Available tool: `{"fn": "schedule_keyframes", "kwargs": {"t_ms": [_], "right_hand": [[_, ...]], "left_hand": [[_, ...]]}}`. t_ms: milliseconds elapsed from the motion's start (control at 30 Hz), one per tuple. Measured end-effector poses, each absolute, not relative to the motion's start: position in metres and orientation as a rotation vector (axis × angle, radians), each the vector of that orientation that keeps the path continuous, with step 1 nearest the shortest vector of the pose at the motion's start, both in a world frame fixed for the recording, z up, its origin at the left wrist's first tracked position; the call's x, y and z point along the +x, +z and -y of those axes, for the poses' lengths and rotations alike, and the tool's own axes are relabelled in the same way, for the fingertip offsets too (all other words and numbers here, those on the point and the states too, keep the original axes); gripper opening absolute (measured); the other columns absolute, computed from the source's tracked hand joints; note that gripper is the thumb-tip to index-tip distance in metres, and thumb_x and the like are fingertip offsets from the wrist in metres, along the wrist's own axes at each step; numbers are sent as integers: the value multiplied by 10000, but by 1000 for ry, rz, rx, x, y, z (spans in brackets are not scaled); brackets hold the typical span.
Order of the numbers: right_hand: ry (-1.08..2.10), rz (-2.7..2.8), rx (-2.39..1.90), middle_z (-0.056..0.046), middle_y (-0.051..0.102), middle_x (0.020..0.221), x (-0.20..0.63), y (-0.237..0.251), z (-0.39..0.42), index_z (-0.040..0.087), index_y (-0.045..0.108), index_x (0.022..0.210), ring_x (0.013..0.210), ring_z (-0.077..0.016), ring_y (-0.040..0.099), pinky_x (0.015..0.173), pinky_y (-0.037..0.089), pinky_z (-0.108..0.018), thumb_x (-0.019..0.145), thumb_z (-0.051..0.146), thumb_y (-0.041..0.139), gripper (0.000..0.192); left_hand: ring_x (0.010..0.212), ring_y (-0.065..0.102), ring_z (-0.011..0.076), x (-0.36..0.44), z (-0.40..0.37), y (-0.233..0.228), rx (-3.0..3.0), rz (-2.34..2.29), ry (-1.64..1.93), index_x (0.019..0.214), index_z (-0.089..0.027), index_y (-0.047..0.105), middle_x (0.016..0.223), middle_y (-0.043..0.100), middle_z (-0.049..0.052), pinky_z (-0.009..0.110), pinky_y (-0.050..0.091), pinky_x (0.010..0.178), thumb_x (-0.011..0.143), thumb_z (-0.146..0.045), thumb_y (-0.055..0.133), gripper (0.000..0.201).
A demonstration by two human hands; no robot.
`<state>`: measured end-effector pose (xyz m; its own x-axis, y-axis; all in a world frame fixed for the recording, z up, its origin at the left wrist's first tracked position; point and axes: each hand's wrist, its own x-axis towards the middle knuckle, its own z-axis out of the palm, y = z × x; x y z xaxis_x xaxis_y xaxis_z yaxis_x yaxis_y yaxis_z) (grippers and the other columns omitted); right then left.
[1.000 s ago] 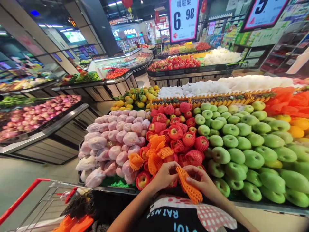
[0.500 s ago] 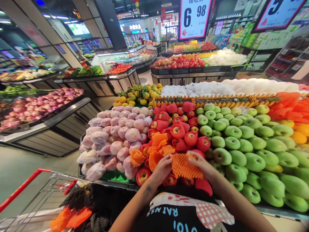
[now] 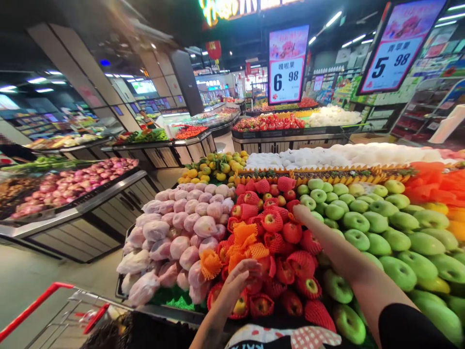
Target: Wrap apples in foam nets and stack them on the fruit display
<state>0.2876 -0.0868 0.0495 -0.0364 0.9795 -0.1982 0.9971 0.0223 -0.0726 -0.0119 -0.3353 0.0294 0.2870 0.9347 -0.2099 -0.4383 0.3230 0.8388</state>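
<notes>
My left hand (image 3: pixel 242 275) hovers low over the apples at the front of the display, its fingers stretched out and nothing seen in them. Just behind it lie orange foam nets (image 3: pixel 244 235) in a loose heap. My right hand (image 3: pixel 302 213) reaches farther back, at the edge between the red and the green apples. It is against a red foam-netted apple (image 3: pixel 291 205), but its fingertips are hidden, so the grip does not show. Around both hands are red apples (image 3: pixel 292 232), many in red foam nets; an empty-looking red net (image 3: pixel 319 315) lies in front.
Bagged pinkish fruit (image 3: pixel 179 247) is piled on the left, green apples (image 3: pixel 376 223) on the right. A shopping cart (image 3: pixel 54 286) stands at the lower left. Beyond are an onion stand (image 3: pixel 76 186), yellow-green citrus (image 3: pixel 214 165) and hanging price signs (image 3: pixel 288 65).
The orange foam net stretched between both hands has left them. My right hand has moved forward to the farther apples; my left hand has opened. The view has tilted up.
</notes>
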Motion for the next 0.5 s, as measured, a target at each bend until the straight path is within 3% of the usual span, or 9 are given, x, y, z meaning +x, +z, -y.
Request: {"fn": "schedule_keyframes", "kwargs": {"t_ms": [333,500], "right_hand": [[-167,-2112,2152,-82,688,1171,281,36,90,161,611,1266,991,-209,693,874,593,-424,992,387,613,355],[-76,-2264,2159,-188,743,1058,291,70,96,69,485,1370,964,-286,731,750,527,-364,929,263,629,503]], "left_hand": [[959,679,204,-17,329,20,724,-849,1112,1089,-182,743,1127,742,105,290,459,841,772,-389,805,384],[958,679,209,-6,324,25,780,-763,1130,1095,-172,742,1097,743,102,312,462,873,792,-333,772,344]]}}
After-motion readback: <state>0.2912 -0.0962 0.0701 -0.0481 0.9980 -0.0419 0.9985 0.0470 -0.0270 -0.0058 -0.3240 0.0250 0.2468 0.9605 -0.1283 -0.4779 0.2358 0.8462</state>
